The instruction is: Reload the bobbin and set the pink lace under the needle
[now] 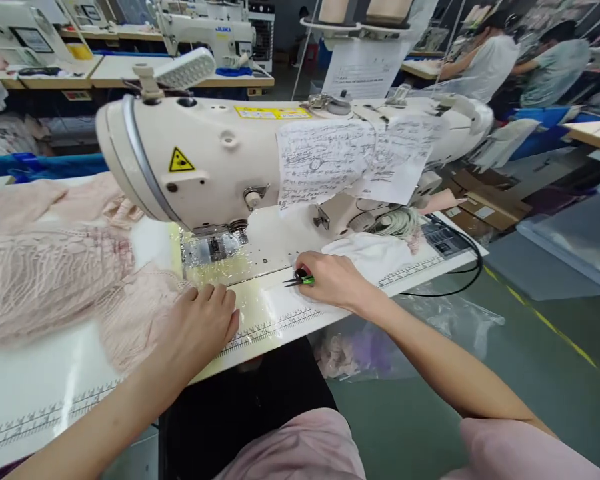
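Observation:
My right hand (333, 280) is closed around small thread snips (305, 280) with green and black handles. Their dark pointed blades face left, just above the machine bed. My left hand (205, 320) lies on the table's front part with its fingers curled together at the edge of a pale pink fabric piece (135, 313); its fingertips are partly hidden. That cloth spreads leftward from the hand, gathered and textured. Behind both hands stands a white sewing machine (205, 167), its needle area (215, 247) just beyond my left hand.
Handwritten paper sheets (325, 163) hang on the machine's arm. White cloth (370, 257) and a coil of cord (395, 223) lie right of my right hand. A printed ruler (275, 327) runs along the table edge. Plastic bags (370, 347) sit on the floor. Two co-workers (495, 60) sit behind.

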`<state>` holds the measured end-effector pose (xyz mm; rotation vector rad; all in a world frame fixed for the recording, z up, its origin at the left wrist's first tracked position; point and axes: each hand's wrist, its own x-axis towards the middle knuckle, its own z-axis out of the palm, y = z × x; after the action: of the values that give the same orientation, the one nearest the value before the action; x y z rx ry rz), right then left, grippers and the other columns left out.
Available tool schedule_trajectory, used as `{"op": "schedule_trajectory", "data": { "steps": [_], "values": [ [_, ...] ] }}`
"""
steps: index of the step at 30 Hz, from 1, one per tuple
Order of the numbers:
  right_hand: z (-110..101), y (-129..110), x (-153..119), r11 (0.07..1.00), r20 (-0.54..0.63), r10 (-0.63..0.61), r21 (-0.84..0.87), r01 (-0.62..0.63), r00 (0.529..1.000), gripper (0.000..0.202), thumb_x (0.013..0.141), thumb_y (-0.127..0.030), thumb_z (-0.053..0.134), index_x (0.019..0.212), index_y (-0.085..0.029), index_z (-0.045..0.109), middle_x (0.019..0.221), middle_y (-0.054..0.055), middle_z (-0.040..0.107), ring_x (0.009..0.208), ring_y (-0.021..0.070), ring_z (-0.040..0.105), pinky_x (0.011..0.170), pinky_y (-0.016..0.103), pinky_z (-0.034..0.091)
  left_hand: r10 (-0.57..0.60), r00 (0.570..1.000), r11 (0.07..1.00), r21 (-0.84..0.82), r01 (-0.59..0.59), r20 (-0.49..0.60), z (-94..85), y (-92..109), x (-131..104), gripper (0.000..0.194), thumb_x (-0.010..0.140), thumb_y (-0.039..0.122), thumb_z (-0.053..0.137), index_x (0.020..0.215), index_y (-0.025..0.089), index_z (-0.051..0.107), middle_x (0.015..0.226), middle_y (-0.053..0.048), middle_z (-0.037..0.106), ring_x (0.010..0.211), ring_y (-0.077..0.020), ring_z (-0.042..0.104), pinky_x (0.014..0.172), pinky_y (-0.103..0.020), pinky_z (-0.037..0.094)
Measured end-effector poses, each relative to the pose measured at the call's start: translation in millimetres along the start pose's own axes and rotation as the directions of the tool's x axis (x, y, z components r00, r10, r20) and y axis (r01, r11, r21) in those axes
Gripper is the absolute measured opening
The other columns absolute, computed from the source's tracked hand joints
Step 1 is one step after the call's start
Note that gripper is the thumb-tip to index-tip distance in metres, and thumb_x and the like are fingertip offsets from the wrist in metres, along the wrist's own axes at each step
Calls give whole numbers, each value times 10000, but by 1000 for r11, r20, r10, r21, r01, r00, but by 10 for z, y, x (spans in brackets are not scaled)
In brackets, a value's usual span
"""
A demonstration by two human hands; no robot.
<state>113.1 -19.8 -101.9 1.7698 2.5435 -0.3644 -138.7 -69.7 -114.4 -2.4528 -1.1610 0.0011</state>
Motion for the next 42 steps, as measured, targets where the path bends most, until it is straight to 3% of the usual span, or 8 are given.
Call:
{"op": "schedule_trajectory", "data": {
  "steps": [9, 15, 24, 28, 32, 36, 39, 42],
  "values": [
    [-9, -143, 16, 976, -227, 15, 215, 35, 974, 333, 703, -229, 562, 1032, -194, 595, 980, 10, 670, 752, 143, 568, 590, 223, 309, -144, 985, 990, -2, 144, -99, 52, 78, -266, 244, 905, 328, 529, 736, 153, 558, 685, -43, 566, 653, -209, 570, 587, -336, 355],
    [91, -219, 47, 988, -39, -75, 133, 80, 996, 335, 729, -198, 536, 1055, -197, 616, 1019, 19, 658, 743, 137, 568, 551, 221, 257, -184, 968, 982, -73, 174, -171, 108, 100, -348, 257, 910, 346, 541, 756, 142, 557, 688, -34, 564, 653, -197, 577, 588, -316, 363],
    [68, -190, 58, 993, 19, -74, 93, 72, 997, 261, 712, -228, 559, 970, -188, 571, 865, 3, 640, 607, 102, 470, 551, 230, 259, -186, 956, 981, -95, 168, -227, 166, 109, -317, 266, 899, 349, 558, 721, 152, 539, 660, -26, 545, 622, -191, 555, 575, -314, 363],
    [144, -100, 107, 949, -39, -11, 314, 23, 999, 254, 679, -226, 569, 931, -193, 576, 804, -11, 613, 685, 120, 518, 610, 231, 343, -195, 953, 980, -94, 178, -231, 178, 148, -321, 288, 917, 360, 542, 714, 155, 548, 653, -37, 558, 638, -202, 557, 595, -322, 372],
    [168, 18, 119, 777, -25, -8, 629, 22, 1000, 233, 739, -291, 567, 936, -179, 620, 860, 7, 623, 755, 119, 556, 708, 250, 421, -200, 958, 978, -105, 182, -207, 174, 148, -333, 301, 933, 372, 524, 730, 156, 571, 666, -50, 576, 642, -205, 548, 599, -328, 365],
    [124, 67, 116, 665, 15, 26, 747, -29, 1000, 268, 777, -352, 577, 946, -169, 676, 989, 55, 679, 923, 157, 600, 826, 286, 436, -214, 960, 970, -153, 187, -182, 174, 132, -342, 322, 940, 390, 513, 717, 167, 574, 671, -58, 582, 645, -211, 544, 591, -328, 354],
    [121, 82, 139, 656, -57, 121, 754, -37, 991, 311, 763, -424, 613, 918, -161, 669, 929, 54, 677, 869, 158, 593, 789, 283, 439, -233, 959, 958, -206, 199, -161, 191, 130, -340, 332, 945, 402, 504, 724, 168, 581, 688, -65, 597, 651, -212, 548, 597, -328, 356],
    [164, 61, 155, 743, -107, 112, 669, -11, 988, 307, 762, -443, 601, 896, -169, 639, 832, 30, 641, 755, 140, 565, 696, 263, 431, -243, 958, 956, -207, 210, -153, 200, 151, -336, 320, 940, 396, 515, 737, 161, 591, 698, -71, 602, 662, -218, 553, 599, -330, 359]
  ]
}}
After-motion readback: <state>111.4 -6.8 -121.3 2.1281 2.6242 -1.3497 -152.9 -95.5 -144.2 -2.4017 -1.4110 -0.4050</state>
